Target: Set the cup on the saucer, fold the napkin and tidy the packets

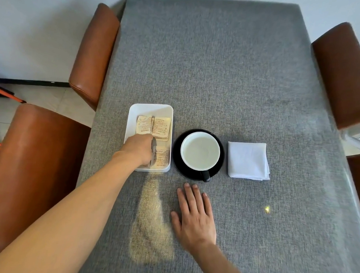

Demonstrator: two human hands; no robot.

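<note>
the cup (200, 151) sits on the black saucer (177, 154), folded napkin (247, 160) just right. the left hand (140, 149) reaches into the white tray (150, 109) of packets (153, 127), grip hidden. the right hand (194, 215) lies flat, empty, on the grey tablecloth (219, 65); brown chairs (94, 56) flank it.

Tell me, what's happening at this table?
A person is tidying a small coffee setting on a grey table. The left hand reaches into a white tray and handles the paper packets lying in it. The right hand rests flat on the table, holding nothing. The cup already sits on its black saucer, handle toward the person, and a folded white napkin lies just to the right of it.
</note>
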